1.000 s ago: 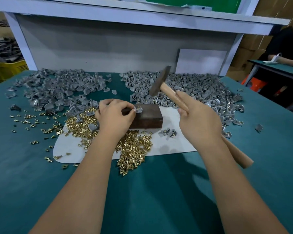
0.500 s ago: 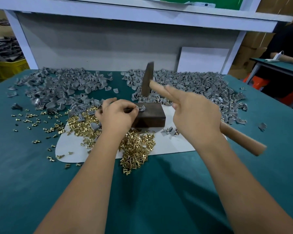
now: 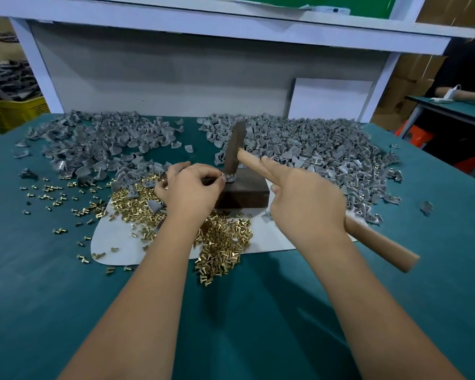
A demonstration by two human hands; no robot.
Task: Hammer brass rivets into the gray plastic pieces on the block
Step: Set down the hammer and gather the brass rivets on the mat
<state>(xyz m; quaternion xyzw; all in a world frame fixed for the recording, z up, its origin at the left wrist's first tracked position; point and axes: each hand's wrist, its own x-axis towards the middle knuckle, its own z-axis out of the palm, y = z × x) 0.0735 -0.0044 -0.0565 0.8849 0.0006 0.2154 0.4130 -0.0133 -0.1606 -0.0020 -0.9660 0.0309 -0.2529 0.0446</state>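
Note:
A dark wooden block (image 3: 244, 194) stands on a white mat (image 3: 113, 239) in the middle of the teal table. My left hand (image 3: 189, 187) pinches a small gray plastic piece (image 3: 229, 177) on the block's top left corner. My right hand (image 3: 305, 200) grips the wooden handle of a hammer (image 3: 235, 149), index finger stretched along the shaft. The hammer's dark metal head is down on the gray piece. Loose brass rivets (image 3: 220, 242) lie heaped on the mat in front of the block.
Two large heaps of gray plastic pieces lie at the back, one left (image 3: 93, 144) and one right (image 3: 313, 152). Stray rivets (image 3: 50, 190) scatter over the table at left. A white shelf frame (image 3: 203, 26) stands behind. Another person's arm (image 3: 461, 94) rests on a far table.
The hammer head has swung down from its raised, tilted position onto the gray piece on the block. My left hand has stayed at the piece.

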